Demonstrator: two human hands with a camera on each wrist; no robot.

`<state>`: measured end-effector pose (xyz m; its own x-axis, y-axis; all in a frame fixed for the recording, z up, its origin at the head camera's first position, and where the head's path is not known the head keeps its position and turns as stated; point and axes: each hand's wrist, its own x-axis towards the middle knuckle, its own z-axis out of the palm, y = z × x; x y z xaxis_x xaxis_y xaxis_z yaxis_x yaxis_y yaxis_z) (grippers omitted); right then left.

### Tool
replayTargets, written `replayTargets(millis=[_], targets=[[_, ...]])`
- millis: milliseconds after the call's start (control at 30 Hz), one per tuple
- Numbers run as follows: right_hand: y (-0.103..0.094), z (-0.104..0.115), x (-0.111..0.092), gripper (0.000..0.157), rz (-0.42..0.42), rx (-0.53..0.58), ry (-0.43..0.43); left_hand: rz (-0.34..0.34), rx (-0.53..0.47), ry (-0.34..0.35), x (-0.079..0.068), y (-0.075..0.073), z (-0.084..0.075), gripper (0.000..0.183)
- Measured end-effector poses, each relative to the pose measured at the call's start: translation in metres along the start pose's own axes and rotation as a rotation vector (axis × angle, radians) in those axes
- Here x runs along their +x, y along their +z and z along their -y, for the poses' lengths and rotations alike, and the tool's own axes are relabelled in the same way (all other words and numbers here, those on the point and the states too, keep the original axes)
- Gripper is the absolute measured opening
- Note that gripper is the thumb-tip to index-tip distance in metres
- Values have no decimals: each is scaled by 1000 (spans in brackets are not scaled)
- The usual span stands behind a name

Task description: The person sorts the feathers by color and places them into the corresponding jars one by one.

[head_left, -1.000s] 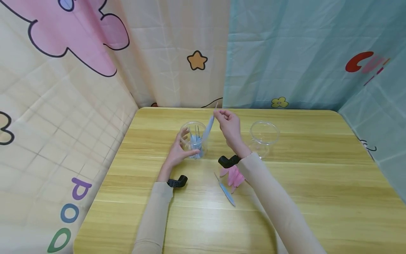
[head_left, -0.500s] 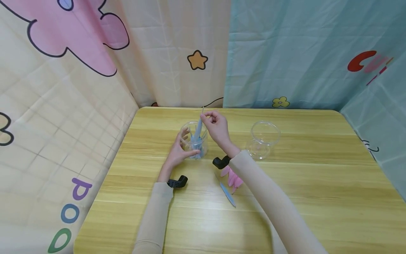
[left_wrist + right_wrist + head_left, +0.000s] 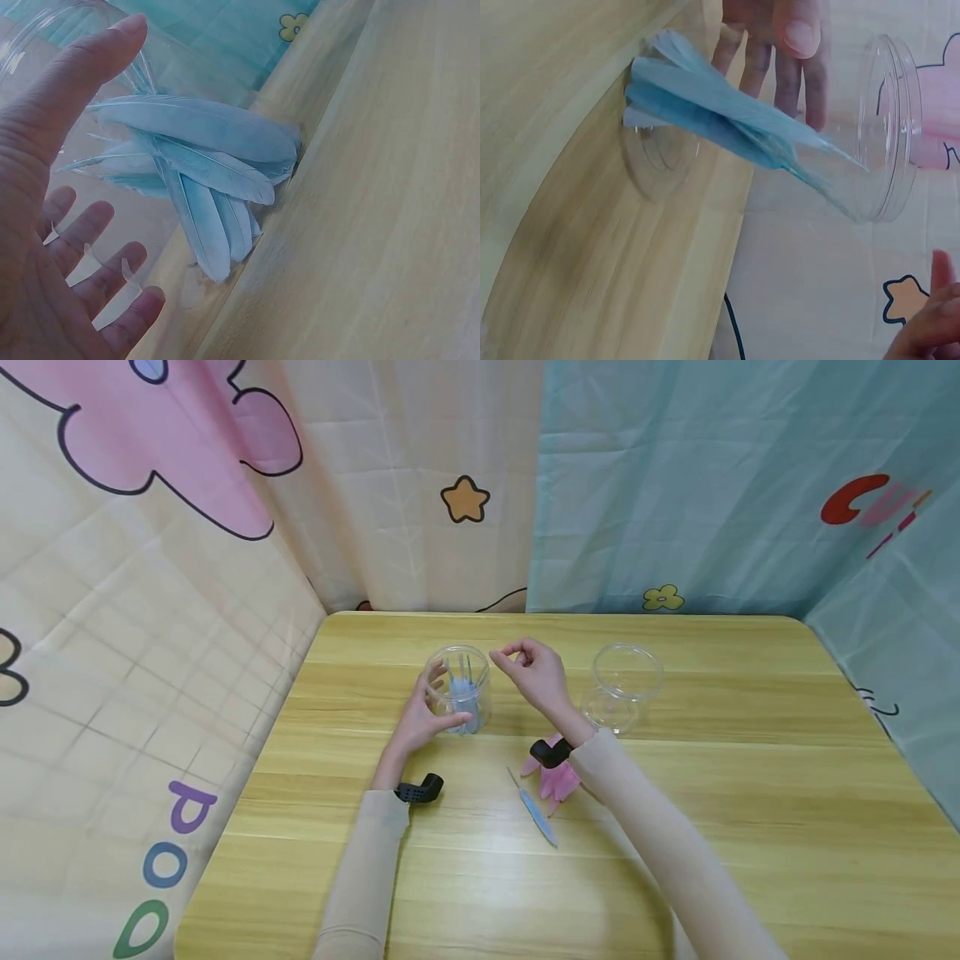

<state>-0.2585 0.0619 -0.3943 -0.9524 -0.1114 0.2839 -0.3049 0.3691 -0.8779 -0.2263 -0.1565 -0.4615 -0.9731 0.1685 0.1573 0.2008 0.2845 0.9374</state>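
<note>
A clear plastic jar (image 3: pixel 485 700) stands on the table with several pale blue feathers (image 3: pixel 195 135) inside, their quills pointing up. My left hand (image 3: pixel 422 718) holds it from the left, thumb in front and fingers behind the wall. Just right of the jar's rim, my right hand (image 3: pixel 538 677) is raised with loosely bent fingers and nothing in them. One blue feather (image 3: pixel 537 818) lies on the table nearer to me. Beside it is a small pile of pink feathers (image 3: pixel 557 781), partly covered by the right wrist in the head view.
A second clear jar (image 3: pixel 628 699) stands to the right, behind my right forearm. The wooden table (image 3: pixel 750 810) ends at the back against patterned curtains (image 3: pixel 420 543). Black wrist cameras (image 3: pixel 423 788) sit on both wrists.
My right hand carried a blue feather left into the jar and let it go there, then drew back to the right. The left hand stays on the jar.
</note>
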Motion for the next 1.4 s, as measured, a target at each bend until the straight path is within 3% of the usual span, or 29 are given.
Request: replayTargets(millis=[167, 267, 400, 600, 733, 900, 1100, 1400], targets=[[-16, -6, -12, 31, 154, -153, 43, 7, 1, -1, -1, 0, -5, 102], [-23, -12, -19, 31, 269, -235, 68, -2, 4, 3, 4, 1, 10, 104], [-29, -17, -31, 30, 420, -332, 74, -12, 8, 4, 5, 1, 12, 103], [-31, -22, -51, 32, 643, -490, 117, -14, 14, 3, 6, 1, 12, 104], [-25, -22, -65, 32, 742, -563, 144, -16, 18, 5, 6, 1, 12, 104], [-16, -21, -78, 31, 757, -594, 205, -14, 13, -1, 6, 1, 11, 104], [-8, -20, -84, 28, 720, -640, 172, -10, 5, -13, 5, 2, 5, 102], [-4, -30, -88, 21, 721, -556, 204, -4, 8, -21, 6, 1, 8, 103]])
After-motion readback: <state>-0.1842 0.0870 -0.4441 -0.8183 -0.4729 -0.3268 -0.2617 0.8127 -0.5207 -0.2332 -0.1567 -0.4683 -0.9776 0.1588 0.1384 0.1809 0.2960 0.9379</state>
